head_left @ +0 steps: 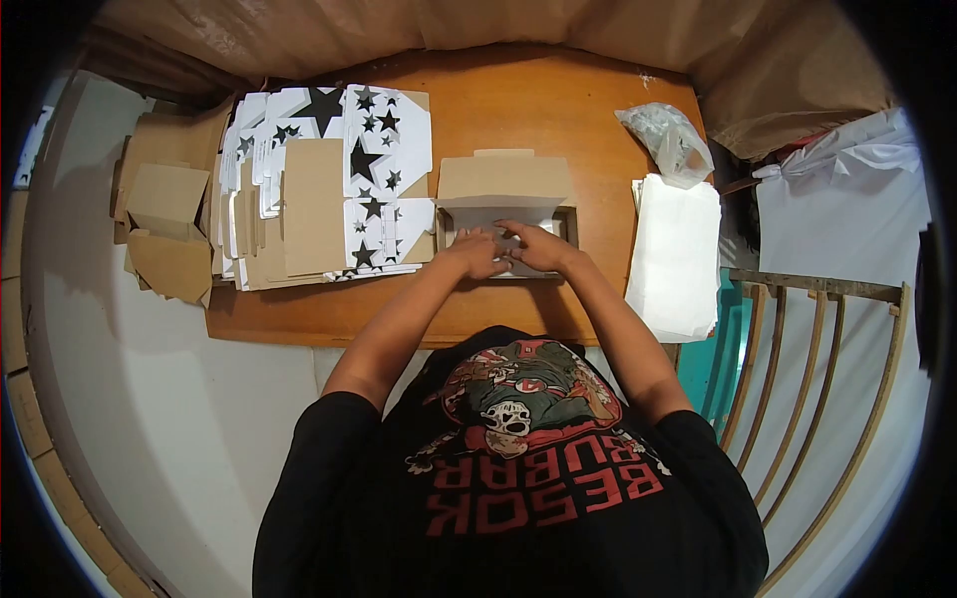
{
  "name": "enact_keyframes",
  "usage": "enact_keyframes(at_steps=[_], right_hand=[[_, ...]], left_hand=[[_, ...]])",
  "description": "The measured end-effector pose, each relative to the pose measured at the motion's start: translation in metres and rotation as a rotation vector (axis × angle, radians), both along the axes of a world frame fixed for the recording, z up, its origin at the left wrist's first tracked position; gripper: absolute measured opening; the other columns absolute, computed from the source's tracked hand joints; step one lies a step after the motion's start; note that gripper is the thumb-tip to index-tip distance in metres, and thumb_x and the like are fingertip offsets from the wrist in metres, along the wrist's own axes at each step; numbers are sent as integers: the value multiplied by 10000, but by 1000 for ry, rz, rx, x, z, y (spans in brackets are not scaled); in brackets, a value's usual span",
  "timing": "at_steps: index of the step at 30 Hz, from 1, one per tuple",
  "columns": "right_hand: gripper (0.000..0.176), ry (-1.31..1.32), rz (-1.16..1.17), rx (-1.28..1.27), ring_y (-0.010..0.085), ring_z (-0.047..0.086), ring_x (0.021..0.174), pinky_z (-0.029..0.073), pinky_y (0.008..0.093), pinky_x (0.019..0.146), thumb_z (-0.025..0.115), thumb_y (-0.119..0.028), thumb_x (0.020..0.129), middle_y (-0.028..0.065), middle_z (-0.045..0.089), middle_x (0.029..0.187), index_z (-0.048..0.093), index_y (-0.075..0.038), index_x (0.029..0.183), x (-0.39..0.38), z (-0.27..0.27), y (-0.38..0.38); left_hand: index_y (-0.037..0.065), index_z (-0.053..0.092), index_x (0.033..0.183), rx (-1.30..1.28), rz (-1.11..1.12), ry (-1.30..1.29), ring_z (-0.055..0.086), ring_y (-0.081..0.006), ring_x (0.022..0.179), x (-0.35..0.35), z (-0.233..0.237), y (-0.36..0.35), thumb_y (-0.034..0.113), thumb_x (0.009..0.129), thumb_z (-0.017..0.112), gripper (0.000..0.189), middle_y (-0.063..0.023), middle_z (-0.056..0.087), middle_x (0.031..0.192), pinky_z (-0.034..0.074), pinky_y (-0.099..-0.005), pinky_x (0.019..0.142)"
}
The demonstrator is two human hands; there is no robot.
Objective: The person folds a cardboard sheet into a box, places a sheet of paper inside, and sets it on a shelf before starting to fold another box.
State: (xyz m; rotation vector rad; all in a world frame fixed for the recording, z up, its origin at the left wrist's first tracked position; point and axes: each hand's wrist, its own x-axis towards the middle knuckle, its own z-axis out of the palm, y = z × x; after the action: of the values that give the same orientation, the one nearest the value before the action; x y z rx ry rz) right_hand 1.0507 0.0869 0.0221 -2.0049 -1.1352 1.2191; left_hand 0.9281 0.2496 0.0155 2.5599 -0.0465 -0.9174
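A small brown cardboard box [505,180] stands on the table in front of me, its lid raised at the back. Inside it shows a pale lining, and something greyish lies between my hands, too small to make out. My left hand [477,254] reaches over the front left of the box, fingers stretched into it and thumb apart. From the right, my right hand [538,247] reaches in with index finger and thumb spread. Neither hand visibly grips anything.
Flat cardboard sheets with black stars [365,159] are stacked left of the box. Folded brown cardboard [167,199] lies farther left. At right are a stack of white paper [674,261] and a clear plastic bag [670,143]. A wooden rack [819,369] stands beside the orange table [498,100].
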Motion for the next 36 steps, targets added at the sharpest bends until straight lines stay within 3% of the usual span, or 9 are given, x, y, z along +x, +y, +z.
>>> enact_keyframes(at_steps=[6, 10, 13, 16, 18, 20, 23, 28, 36], right_hand=[[597, 241, -255, 308, 201, 690, 849, 554, 348, 786, 636, -110, 965, 125, 698, 952, 446, -56, 1528, 18, 23, 22], [599, 92, -425, 37, 209, 694, 732, 562, 357, 702, 655, -150, 943, 150, 704, 907, 466, 34, 1481, 35, 31, 22], [568, 87, -384, 4, 259, 716, 776, 566, 395, 734, 650, -137, 929, 174, 716, 911, 498, 50, 1443, 39, 37, 17], [544, -170, -401, 36, 340, 714, 888, 562, 434, 813, 656, -146, 921, 228, 696, 1013, 515, 63, 1403, 47, 28, 4], [497, -337, -578, 117, 374, 696, 939, 552, 445, 851, 673, -155, 914, 253, 670, 1079, 555, 66, 1343, 43, 29, -6], [344, -502, -834, 194, 413, 655, 1025, 530, 454, 905, 718, -183, 906, 297, 593, 1202, 659, 69, 1133, 36, 35, -11], [269, -474, -785, 189, 418, 652, 1018, 530, 463, 896, 731, -178, 902, 285, 619, 1164, 690, 68, 1001, 45, 22, -12], [254, -483, -683, 169, 420, 644, 974, 523, 464, 906, 739, -193, 903, 243, 656, 1101, 719, 48, 980, 59, 23, -8], [294, -627, -567, -81, 411, 536, 1206, 456, 514, 980, 752, -234, 879, 202, 632, 1210, 722, 0, 1055, 61, 31, -9]], left_hand=[[124, 610, 1445, -140, 84, 240, 517, -401, 1376, -1, -14, -7, 703, 1007, 358, 768, -227, 564, 1449, 397, -509, 1150], [89, 629, 1406, -154, 260, 79, 548, -396, 1341, -8, -27, -6, 642, 1030, 381, 713, -207, 581, 1442, 414, -512, 1131], [41, 625, 1335, -299, 255, -56, 612, -418, 1173, -3, -2, 5, 499, 1030, 527, 559, -219, 643, 1260, 452, -511, 1038], [85, 607, 1337, -394, 423, -542, 609, -377, 1085, -8, 33, 9, 308, 964, 670, 439, -120, 653, 1187, 460, -520, 943], [81, 603, 1317, -36, 727, -1032, 566, -312, 1016, -12, 47, 11, 274, 908, 742, 473, -126, 609, 1079, 387, -472, 922], [73, 593, 1317, 104, 850, -977, 545, -309, 1072, -10, 50, 18, 273, 892, 756, 497, -94, 612, 1116, 353, -474, 962], [64, 657, 1225, 200, 986, -860, 524, -314, 1129, -10, 32, 42, 303, 862, 787, 453, -56, 631, 1139, 290, -512, 988], [59, 760, 962, -43, 887, -685, 519, -291, 1152, -1, -2, 66, 309, 901, 749, 257, -61, 662, 1123, 289, -503, 948], [69, 702, 1074, 160, 853, -616, 459, -310, 1262, 12, 18, 54, 328, 910, 745, 310, -97, 598, 1235, 227, -574, 1038]])
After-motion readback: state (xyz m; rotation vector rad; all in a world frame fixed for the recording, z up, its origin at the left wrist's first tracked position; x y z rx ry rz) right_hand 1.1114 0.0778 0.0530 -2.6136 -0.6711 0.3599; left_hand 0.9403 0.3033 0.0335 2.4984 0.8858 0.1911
